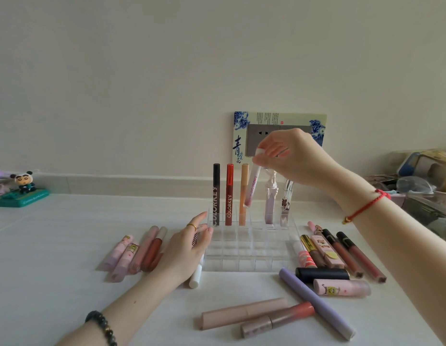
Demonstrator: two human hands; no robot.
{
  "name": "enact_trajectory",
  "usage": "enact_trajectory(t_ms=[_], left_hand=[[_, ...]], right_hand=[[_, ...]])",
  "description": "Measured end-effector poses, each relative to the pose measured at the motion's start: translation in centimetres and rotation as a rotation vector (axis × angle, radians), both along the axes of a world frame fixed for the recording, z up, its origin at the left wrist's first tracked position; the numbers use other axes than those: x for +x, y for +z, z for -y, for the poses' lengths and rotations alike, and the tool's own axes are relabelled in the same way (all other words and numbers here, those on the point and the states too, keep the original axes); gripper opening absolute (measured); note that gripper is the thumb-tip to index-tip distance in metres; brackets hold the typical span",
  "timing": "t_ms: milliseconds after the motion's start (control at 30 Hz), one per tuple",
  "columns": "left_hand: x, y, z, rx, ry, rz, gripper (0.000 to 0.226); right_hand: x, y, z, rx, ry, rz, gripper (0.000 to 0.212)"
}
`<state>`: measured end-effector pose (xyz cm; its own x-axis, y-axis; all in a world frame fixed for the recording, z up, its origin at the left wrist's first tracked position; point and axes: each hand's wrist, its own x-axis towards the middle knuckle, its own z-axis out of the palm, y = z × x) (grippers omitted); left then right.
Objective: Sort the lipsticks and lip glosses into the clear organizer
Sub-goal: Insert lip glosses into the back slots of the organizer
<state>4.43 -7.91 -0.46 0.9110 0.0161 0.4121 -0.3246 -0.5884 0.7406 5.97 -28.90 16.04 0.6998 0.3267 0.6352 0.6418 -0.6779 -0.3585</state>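
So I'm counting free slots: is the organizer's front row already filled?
No, the clear organizer has tubes only in its back row, such as the black tube; the front compartments show nothing inside.

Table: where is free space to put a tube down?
The table is bare far left of the pink tubes, and in front, left of the beige tube. Crowded: right of the organizer and beside the left hand.

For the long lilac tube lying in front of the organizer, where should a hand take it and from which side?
Take the lilac tube around its bare middle, from above. It lies flat and diagonal; its far end sits beside the black lipstick, and a pink-capped gloss lies against its left side, so mid-shaft is judged clearest.
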Motion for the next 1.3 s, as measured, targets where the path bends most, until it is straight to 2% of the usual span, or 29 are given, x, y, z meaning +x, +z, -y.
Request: enact_trajectory(t_ms=[67,167,367,533,1300], left_hand=[[0.0,0.0,0.0,0.003,0.003,0.001,0.044],[-0.2,0.1,0.0,0.018,0.012,-0.001,0.044],[-0.2,0.2,0.0,0.047,0.022,-0.002,0.046],[-0.2,0.2,0.1,0.048,0.023,0.001,0.047],[-0.1,0.1,0.0,0.068,0.031,-0.023,0.048]], right_hand=[[-0.3,-0.5,-0.8,0.045,0.019,-0.043,0.017],[-0.3,-1.5,-2.2,0.14,0.055,-0.106,0.008],[0.5,-3.2,-4.7,0.232,0.068,-0.147,0.007],[1.2,-4.5,-5.9,0.193,0.034,-0.163,0.014],[1.8,-9.0,-7.1,0.221,0.02,-0.27,0.011]])
